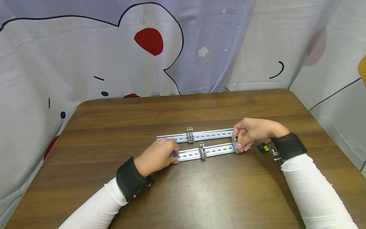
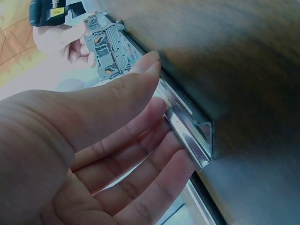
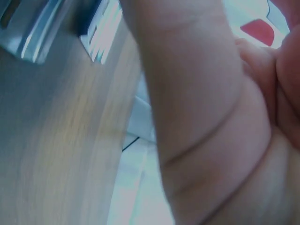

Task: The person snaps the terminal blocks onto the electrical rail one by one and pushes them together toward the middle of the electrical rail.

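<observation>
Two slotted metal DIN rails lie side by side on the table. My left hand (image 1: 157, 156) holds the left end of the near DIN rail (image 1: 218, 149), thumb on one edge and fingertips along the other in the left wrist view. Around mid-rail stand grey terminal blocks (image 1: 202, 151). At that rail's right end my right hand (image 1: 251, 132) pinches another grey terminal block (image 1: 235, 144) between thumb and fingers. The far DIN rail (image 1: 213, 134) carries several terminal blocks (image 1: 190, 135). In the right wrist view, the right hand (image 3: 197, 103) hides its own fingertips.
The brown wooden table (image 1: 194, 197) reaches back to a printed curtain (image 1: 206, 70), which also hangs along the sides. Each wrist wears a black band, and a small camera (image 1: 263, 148) sticks out from the right one. Both rails lie close together.
</observation>
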`<state>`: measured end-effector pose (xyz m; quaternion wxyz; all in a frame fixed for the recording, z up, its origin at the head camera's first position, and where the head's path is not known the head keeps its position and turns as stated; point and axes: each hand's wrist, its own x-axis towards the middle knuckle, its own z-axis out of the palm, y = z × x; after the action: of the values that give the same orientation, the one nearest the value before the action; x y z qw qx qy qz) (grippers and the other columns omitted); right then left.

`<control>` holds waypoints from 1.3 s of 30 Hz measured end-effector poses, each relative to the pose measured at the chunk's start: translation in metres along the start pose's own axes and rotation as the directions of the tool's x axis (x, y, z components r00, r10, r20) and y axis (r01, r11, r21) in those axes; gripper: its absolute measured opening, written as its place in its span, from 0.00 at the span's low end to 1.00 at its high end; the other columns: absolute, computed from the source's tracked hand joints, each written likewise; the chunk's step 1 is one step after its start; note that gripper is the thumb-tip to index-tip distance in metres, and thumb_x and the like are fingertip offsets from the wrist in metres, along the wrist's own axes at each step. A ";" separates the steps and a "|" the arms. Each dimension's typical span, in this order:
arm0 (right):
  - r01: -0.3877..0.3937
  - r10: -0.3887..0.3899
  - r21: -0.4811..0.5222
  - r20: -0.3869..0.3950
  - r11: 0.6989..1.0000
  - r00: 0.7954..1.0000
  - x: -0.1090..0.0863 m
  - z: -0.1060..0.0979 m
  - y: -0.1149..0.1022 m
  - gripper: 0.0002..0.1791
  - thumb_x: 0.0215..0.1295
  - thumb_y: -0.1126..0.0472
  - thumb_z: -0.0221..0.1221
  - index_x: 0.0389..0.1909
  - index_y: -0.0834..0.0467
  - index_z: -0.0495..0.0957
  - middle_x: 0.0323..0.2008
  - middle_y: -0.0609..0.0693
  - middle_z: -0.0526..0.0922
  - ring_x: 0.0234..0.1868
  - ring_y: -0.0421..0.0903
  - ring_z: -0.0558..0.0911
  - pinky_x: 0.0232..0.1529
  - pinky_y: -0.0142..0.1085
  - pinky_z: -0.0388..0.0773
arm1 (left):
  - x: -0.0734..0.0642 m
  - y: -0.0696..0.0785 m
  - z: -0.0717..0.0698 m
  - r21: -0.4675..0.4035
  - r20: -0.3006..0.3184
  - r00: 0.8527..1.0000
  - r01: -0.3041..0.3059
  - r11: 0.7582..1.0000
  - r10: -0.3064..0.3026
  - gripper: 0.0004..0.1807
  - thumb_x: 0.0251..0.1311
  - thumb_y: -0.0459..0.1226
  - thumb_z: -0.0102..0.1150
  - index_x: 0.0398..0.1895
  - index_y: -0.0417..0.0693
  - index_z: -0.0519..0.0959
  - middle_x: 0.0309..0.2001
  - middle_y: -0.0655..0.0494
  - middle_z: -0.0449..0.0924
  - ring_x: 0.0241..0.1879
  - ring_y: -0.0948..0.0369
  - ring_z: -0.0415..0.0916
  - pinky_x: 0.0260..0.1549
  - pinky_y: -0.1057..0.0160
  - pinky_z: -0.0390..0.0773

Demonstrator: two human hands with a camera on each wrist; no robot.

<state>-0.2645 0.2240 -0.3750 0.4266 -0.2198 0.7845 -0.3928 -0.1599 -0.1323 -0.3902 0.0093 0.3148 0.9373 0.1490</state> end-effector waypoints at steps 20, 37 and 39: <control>0.053 -0.053 0.028 -0.013 0.998 0.999 0.017 0.018 -0.008 0.23 0.57 0.68 0.68 0.48 0.73 0.70 0.28 0.61 0.84 0.34 0.58 0.86 0.38 0.48 0.82 | 0.002 0.001 -0.001 -0.020 0.016 0.999 0.037 0.999 -0.037 0.10 0.47 0.40 0.76 0.28 0.48 0.83 0.28 0.60 0.80 0.26 0.66 0.71 0.28 0.64 0.73; 0.098 -0.096 0.096 -0.026 0.991 0.995 0.030 0.035 -0.016 0.23 0.57 0.68 0.68 0.49 0.73 0.70 0.29 0.61 0.85 0.34 0.59 0.86 0.38 0.48 0.82 | 0.002 0.001 -0.001 -0.018 0.020 0.999 0.036 0.999 -0.035 0.10 0.48 0.40 0.76 0.27 0.47 0.83 0.28 0.59 0.80 0.26 0.66 0.70 0.28 0.64 0.73; 0.101 -0.099 0.103 -0.028 0.990 0.995 0.032 0.037 -0.017 0.23 0.57 0.68 0.68 0.49 0.73 0.70 0.29 0.61 0.85 0.34 0.59 0.86 0.38 0.48 0.82 | 0.001 0.001 -0.001 -0.023 0.022 0.999 0.039 0.999 -0.039 0.10 0.48 0.40 0.76 0.28 0.47 0.83 0.28 0.59 0.80 0.26 0.66 0.71 0.28 0.64 0.73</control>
<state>-0.2500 0.1762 -0.3895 0.4082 -0.2316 0.7558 -0.4566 -0.1605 -0.1312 -0.3887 0.0261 0.2980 0.9413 0.1562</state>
